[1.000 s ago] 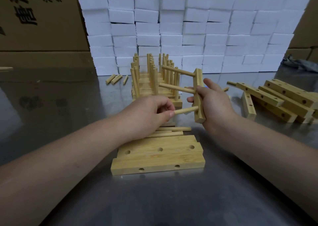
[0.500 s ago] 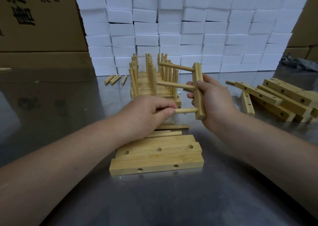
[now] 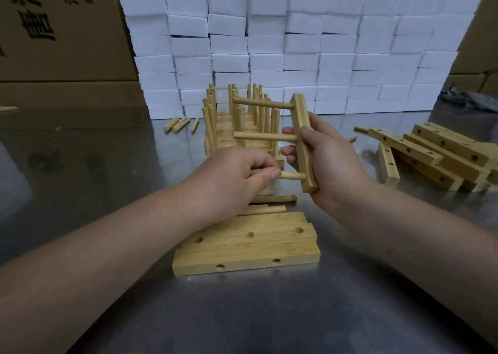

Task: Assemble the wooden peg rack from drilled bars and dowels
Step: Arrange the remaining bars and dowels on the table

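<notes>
Bar: your right hand (image 3: 331, 162) wraps fingers and thumb round the pale drilled bamboo bar (image 3: 301, 127), upright above the steel table (image 3: 269, 313), with two round dowels (image 3: 262, 136) already seated in it.
Dowel: your left hand (image 3: 231, 178) pinches the short third wooden dowel (image 3: 292, 176), its tip at the lowest hole.
Handling: light, stiff, smooth wood; likely a snug fit, so hold near the bar and push straight.
Room: finished racks (image 3: 237, 122) just behind, flat drilled boards (image 3: 242, 248) beneath your wrists; the freest space lies to your left.

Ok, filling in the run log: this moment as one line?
right hand: grips drilled bar | left hand: pinches lowest dowel at the bar | two upper dowels: seated
</notes>
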`<state>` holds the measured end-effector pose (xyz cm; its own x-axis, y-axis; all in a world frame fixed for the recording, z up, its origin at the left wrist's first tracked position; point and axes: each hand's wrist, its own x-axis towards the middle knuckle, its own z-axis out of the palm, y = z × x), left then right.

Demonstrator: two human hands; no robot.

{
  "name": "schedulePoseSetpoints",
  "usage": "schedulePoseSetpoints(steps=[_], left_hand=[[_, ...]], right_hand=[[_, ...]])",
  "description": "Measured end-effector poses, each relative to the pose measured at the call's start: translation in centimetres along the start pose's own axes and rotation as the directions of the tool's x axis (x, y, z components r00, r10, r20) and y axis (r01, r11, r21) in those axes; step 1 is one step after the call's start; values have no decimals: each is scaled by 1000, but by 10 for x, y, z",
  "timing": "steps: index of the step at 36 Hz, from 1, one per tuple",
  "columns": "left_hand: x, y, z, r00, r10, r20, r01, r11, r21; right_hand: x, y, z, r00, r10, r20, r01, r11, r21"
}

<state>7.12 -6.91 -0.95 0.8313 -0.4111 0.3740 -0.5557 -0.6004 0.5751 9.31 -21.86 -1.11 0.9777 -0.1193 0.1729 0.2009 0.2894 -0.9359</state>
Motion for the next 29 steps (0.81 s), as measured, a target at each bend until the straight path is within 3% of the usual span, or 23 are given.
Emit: schedulePoseSetpoints(steps=[11, 14, 18, 20, 24, 29], left_hand=[[4, 0, 0, 996, -69, -58, 66, 997, -46], [5, 0, -6, 990, -141, -25, 130, 962, -241], [10, -8, -11, 957, -291, 5, 245, 799, -550], [14, -13, -14, 931, -363, -35, 264, 738, -621], [19, -24, -15, 898, -413, -148, 312, 838, -448], [18, -33, -13, 951, -294, -92, 255, 919, -302]], right_hand=[[-1, 0, 2, 1000, 12, 12, -12, 999, 48], [2, -2, 1, 1000, 14, 7, -14, 998, 56], [10, -3, -8, 994, 75, -81, -72, 997, 37], [14, -3, -11, 980, 167, -110, -155, 982, 110], [13, -9, -10, 943, 327, 62, -331, 905, 269], [7, -9, -7, 785, 501, 365, -567, 818, 99]])
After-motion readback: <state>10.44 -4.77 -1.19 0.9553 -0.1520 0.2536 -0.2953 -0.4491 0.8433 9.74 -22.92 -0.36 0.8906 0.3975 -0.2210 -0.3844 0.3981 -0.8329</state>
